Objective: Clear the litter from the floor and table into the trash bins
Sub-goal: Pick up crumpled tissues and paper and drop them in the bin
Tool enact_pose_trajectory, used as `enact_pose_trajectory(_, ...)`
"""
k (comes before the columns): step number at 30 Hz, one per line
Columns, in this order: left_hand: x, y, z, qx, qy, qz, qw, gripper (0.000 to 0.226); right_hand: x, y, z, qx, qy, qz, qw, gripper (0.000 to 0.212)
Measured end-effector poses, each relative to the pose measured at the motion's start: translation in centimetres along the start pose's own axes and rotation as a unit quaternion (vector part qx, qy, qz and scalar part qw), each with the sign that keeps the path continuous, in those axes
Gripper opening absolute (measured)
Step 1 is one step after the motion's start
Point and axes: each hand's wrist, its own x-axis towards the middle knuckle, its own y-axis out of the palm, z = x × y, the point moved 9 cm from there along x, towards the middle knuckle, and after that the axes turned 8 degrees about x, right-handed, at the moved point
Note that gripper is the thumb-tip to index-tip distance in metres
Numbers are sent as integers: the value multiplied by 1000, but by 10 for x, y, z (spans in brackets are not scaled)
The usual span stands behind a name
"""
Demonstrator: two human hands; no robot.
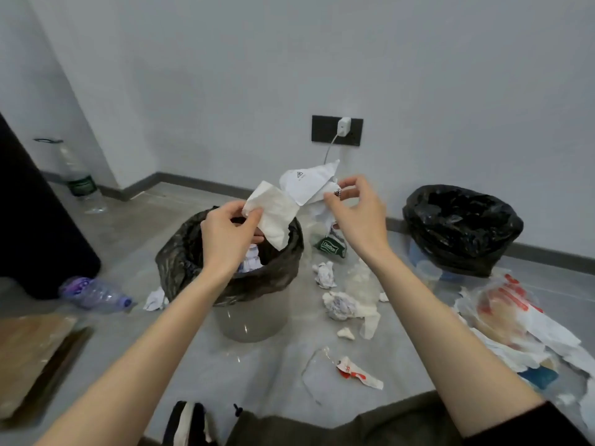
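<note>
My left hand (227,235) pinches a white tissue (273,214) right above the near trash bin (254,320), a clear bin with a dark liner (180,252) and paper inside. My right hand (357,214) grips a bundle of white paper and wrappers (306,185) just right of the bin's rim, with a green-labelled packet (330,246) dangling below. A second bin with a black liner (460,226) stands at the right by the wall. Crumpled paper balls (341,304) and a red-and-white wrapper (357,373) lie on the floor between the bins.
Plastic bags with red print (512,304) lie heaped at the right. A crushed purple-label bottle (93,294) lies left of the near bin, and an upright bottle (80,181) stands by the wall. Brown cardboard (29,355) sits lower left. A charger (344,126) is plugged into the wall socket.
</note>
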Motion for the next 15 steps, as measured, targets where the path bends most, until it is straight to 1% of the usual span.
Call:
enact_pose_trajectory(2, 10, -26, 16, 0, -20, -24, 1000, 7, 3, 32, 13, -8, -5, 36, 999, 15)
enact_pose_trajectory(4, 19, -41, 38, 7, -44, -29, 999, 8, 4, 62, 12, -26, 5, 68, 997, 15)
enact_pose_trajectory(6, 24, -46, 65, 16, -77, -12, 997, 15, 2, 91, 5, -49, 23, 101, 993, 15)
enact_pose_trajectory(8, 25, -46, 86, 38, -105, 25, 993, 31, -3, 114, -7, -49, 51, 126, 990, 16)
enact_pose_trajectory(10, 22, -39, 92, 89, -99, 75, 988, 48, -8, 122, -19, -29, 83, 143, 986, 28)
enact_pose_trajectory(12, 18, -34, 90, 133, -82, 112, 981, 54, -14, 121, -28, -14, 105, 151, 983, 37)
enact_pose_trajectory(13, 17, -35, 88, 150, -71, 113, 980, 54, -16, 117, -32, -12, 110, 153, 982, 37)
enact_pose_trajectory(15, 13, -37, 78, 170, -47, 100, 979, 48, -20, 103, -39, -17, 116, 150, 982, 29)
